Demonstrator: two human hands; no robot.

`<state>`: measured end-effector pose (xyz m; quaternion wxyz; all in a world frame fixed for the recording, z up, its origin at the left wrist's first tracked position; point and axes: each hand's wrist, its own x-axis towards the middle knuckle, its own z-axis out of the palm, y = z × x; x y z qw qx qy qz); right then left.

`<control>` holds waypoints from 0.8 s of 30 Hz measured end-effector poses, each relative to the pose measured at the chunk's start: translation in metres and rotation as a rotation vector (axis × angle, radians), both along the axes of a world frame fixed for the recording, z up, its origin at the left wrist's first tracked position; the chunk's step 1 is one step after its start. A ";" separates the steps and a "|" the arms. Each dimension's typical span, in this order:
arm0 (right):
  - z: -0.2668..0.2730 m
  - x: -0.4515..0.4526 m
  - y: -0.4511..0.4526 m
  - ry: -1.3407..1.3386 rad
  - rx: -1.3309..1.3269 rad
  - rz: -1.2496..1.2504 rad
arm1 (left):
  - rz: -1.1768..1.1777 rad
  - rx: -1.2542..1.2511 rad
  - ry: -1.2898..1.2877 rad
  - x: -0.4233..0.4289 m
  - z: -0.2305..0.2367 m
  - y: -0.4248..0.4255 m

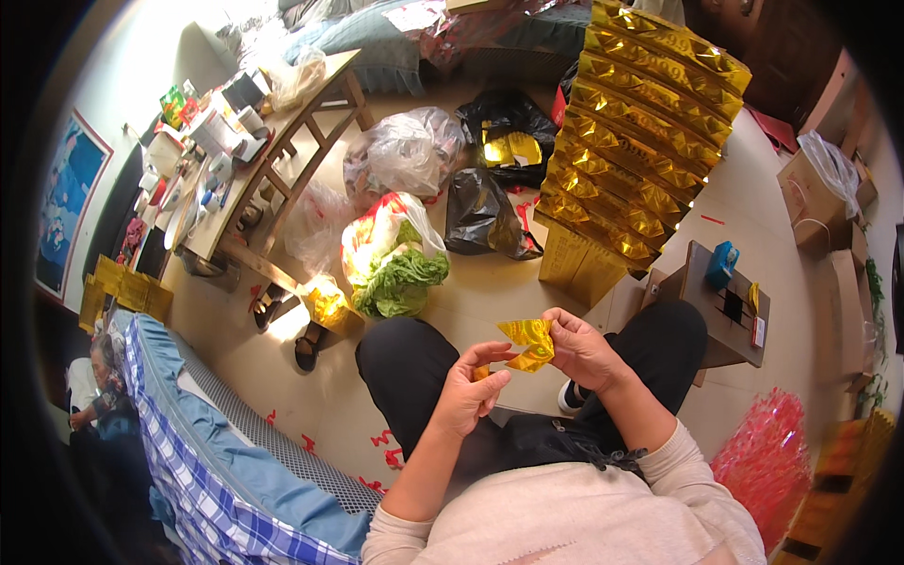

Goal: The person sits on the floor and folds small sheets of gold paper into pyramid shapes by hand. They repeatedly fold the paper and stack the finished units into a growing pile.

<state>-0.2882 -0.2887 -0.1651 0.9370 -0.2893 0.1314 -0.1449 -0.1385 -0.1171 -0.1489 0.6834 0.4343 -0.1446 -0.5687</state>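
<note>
Above my lap, my right hand [583, 351] pinches a folded piece of gold foil paper [534, 346] between thumb and fingers. The piece has pointed ends that face left. My left hand [474, 388] is just left of it, its fingers curved and apart. A small bit of gold shows between those fingers; whether it is held or a part of the same piece, I cannot tell. Beyond my right hand stands a tall stack of folded gold foil paper rows [628, 148] on a gold box [575, 265].
A low wooden stool [717, 311] at the right bears a blue tape dispenser [722, 265]. Ahead lie a bag of leafy greens [399, 275] and black plastic bags [487, 212]. A cluttered wooden table [212, 219] is at the left. Another person [106, 388] sits at the far left.
</note>
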 end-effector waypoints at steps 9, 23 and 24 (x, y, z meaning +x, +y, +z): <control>0.009 0.010 -0.001 -0.072 -0.024 0.006 | 0.162 -0.122 0.170 -0.006 -0.002 -0.021; 0.079 0.025 -0.087 -0.106 -0.841 0.005 | 0.093 -0.262 -0.096 0.045 0.046 -0.101; 0.084 0.026 -0.090 -0.079 -0.857 -0.012 | 0.079 -0.285 -0.104 0.049 0.048 -0.107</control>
